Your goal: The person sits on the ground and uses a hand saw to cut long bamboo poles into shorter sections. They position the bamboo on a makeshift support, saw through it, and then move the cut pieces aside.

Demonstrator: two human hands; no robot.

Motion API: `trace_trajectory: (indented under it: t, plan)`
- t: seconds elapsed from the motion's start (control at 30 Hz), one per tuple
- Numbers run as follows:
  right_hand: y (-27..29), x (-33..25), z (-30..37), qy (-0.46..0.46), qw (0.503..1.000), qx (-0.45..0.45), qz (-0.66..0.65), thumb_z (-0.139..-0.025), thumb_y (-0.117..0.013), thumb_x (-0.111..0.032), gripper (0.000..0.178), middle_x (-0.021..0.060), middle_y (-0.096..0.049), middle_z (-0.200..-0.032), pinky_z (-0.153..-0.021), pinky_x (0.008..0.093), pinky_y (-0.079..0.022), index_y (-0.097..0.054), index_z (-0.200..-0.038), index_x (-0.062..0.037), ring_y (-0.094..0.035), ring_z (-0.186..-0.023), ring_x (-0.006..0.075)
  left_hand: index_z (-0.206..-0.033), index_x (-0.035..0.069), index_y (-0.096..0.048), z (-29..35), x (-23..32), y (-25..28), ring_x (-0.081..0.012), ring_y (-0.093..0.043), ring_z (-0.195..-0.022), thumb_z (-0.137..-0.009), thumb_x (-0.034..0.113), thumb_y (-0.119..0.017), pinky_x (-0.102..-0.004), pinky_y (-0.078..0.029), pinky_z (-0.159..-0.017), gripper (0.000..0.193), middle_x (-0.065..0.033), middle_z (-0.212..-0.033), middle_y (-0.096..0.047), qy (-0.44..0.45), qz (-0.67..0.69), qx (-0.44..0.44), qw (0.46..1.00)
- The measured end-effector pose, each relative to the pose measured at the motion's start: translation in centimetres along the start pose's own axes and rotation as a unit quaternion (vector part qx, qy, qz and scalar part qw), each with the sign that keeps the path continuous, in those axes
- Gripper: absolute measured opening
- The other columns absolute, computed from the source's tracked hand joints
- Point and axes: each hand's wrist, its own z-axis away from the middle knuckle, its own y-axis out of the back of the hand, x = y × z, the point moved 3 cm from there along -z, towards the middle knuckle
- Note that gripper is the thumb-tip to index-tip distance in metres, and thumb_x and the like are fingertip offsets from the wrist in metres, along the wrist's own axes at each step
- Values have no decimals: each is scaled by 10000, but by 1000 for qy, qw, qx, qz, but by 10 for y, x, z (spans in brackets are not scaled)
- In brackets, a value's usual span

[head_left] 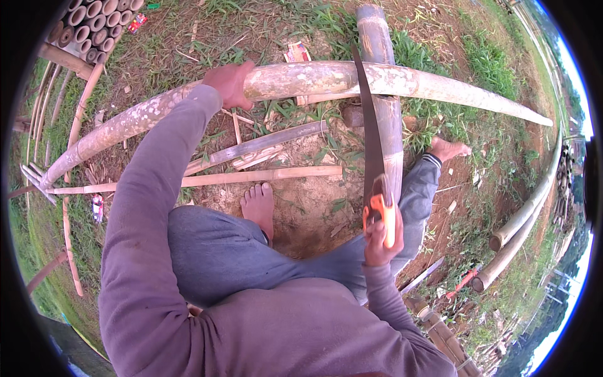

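A long, pale, blotchy bamboo pole [301, 80] crosses in front of me from left to right. My left hand [230, 85] grips it from above, left of the middle. My right hand [383, 239] is closed round the orange handle of a hand saw [372, 138]. The saw's dark blade points away from me, and its far part lies across the pole; how deep it sits there I cannot tell. Just right of the blade, the pole rests over a thicker grey bamboo log [391, 116] that runs away from me beside my right leg.
Split bamboo strips [264, 176] lie on the ground near my bare left foot. A stack of cut bamboo tubes [94, 25] is at the far left. Two bamboo poles [502, 264] lie at the right, near another tool with a red handle [463, 284].
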Motion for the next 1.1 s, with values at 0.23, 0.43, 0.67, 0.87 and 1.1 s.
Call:
trace_trajectory:
  t: [0.23,0.43,0.67,0.87,1.1]
  plan:
    - [-73,-27,-130,2,998,31,61,-1048,-687,-74,415,142,-739,-1205,-793,281,-598,-612,-1427,77,-706,-997,144,-1403,126,-544,2,-2,-2,-420,-716,-1104,-632,360,-938,-519,-560,-962,897,-197,-1183,-738,-3,11,-12,1000]
    - [8,-12,16,-21,999,-1,42,-1078,-636,-141,541,237,-607,-1472,-992,401,-625,-470,-1525,115,-653,-1289,314,-1365,108,-552,-2,-1,7,-425,-718,-1090,-647,360,-941,-525,-560,-957,855,-209,-1176,-739,0,5,-28,1000]
    - [-80,-9,-154,-18,999,29,6,-1048,-703,-102,402,87,-728,-1197,-762,251,-573,-645,-1416,47,-684,-947,105,-1456,134,-531,-3,4,-2,-418,-725,-1078,-636,344,-939,-513,-566,-958,940,-204,-1176,-744,-9,8,-15,1000]
    - [-79,12,-133,-19,1000,21,-11,-1058,-655,-37,466,106,-703,-1243,-791,257,-604,-554,-1508,37,-688,-936,107,-1464,140,-525,6,0,9,-420,-710,-1109,-627,372,-944,-506,-562,-972,964,-198,-1194,-734,1,-6,-9,1000]
    - [-66,10,-135,26,999,-9,-26,-1048,-719,-217,567,146,-675,-1262,-812,265,-610,-515,-1509,43,-657,-818,116,-1455,126,-519,-1,2,2,-421,-691,-1148,-634,412,-936,-516,-547,-967,964,-214,-1237,-705,-15,1,-23,1000]
